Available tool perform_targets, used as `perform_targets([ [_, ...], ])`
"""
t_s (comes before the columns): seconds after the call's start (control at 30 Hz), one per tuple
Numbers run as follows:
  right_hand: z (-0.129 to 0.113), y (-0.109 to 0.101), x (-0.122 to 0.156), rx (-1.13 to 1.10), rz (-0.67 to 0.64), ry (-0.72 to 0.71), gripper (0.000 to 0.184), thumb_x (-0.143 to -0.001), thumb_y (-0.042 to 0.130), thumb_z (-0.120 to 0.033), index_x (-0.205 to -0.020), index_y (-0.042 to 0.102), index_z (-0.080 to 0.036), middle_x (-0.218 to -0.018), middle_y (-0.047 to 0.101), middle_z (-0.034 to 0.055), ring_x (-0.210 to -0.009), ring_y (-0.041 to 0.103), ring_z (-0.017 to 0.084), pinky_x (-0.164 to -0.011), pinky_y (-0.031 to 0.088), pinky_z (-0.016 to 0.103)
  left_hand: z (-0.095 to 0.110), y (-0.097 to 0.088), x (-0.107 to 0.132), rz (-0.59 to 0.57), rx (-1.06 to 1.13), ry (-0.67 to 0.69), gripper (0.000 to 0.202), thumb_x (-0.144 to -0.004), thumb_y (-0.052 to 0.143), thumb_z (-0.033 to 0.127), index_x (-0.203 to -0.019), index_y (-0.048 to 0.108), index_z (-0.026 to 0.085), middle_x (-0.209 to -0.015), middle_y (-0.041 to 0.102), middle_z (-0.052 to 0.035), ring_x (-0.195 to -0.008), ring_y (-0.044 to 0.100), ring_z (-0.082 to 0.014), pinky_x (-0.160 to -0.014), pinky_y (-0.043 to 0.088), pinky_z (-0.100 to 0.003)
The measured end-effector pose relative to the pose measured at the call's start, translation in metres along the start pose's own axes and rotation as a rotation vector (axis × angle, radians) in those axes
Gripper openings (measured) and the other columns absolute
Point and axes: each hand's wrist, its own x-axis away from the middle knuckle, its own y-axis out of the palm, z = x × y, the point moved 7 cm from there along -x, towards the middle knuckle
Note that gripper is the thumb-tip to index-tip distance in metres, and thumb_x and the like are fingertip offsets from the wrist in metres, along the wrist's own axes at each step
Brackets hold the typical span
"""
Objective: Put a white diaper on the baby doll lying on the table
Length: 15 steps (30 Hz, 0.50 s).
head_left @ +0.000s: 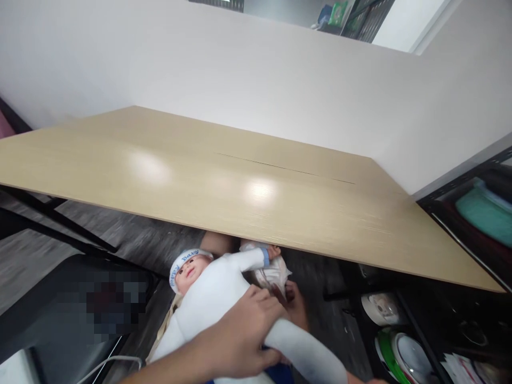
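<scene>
The left grip (240,337) clasps a doll (208,298) whose headband (184,260) reads "Happy Baby".

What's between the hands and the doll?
Nothing visible. The left hand lies straight on the doll; the right hand sits against it, partly hidden behind its leg. The table edge runs just above the doll in view.

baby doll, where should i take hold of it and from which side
Around the white torso of the baby doll, from the near side, as the left hand does: it lies face up, its middle is the thickest part, and the table edge overhangs the far side.
</scene>
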Motion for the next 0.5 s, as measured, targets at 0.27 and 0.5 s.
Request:
perform_targets([
  [0.27, 0.012, -0.02, 0.015, 0.026, 0.353, 0.056, 0.083, -0.098, 0.067, -0.07, -0.162, 0.019, -0.046, -0.163, 0.046, 0.017, -0.153, 0.043, 0.058, -0.123, 0.039, 0.076, 0.003, 0.029, -0.002, -0.205, -0.231, -0.103, 0.052, -0.091, 0.088, 0.055, -0.119, 0.069, 0.016, -0.132, 0.073, -0.011, -0.124, 0.063, -0.0358, -0.116, 0.045, -0.051],
  [0.5, -0.002, 0.032, -0.022, -0.155, 0.208, 0.019, 0.076, -0.106, 0.059, -0.046, -0.172, 0.023, -0.044, -0.173, 0.044, 0.0103, -0.159, 0.044, 0.049, -0.128, 0.04, 0.063, 0.0, 0.034, -0.002, -0.222, -0.276, -0.095, 0.051, -0.091, 0.086, 0.054, -0.119, 0.069, 0.015, -0.131, 0.073, -0.0119, -0.123, 0.063, -0.0366, -0.114, 0.046, -0.052],
])
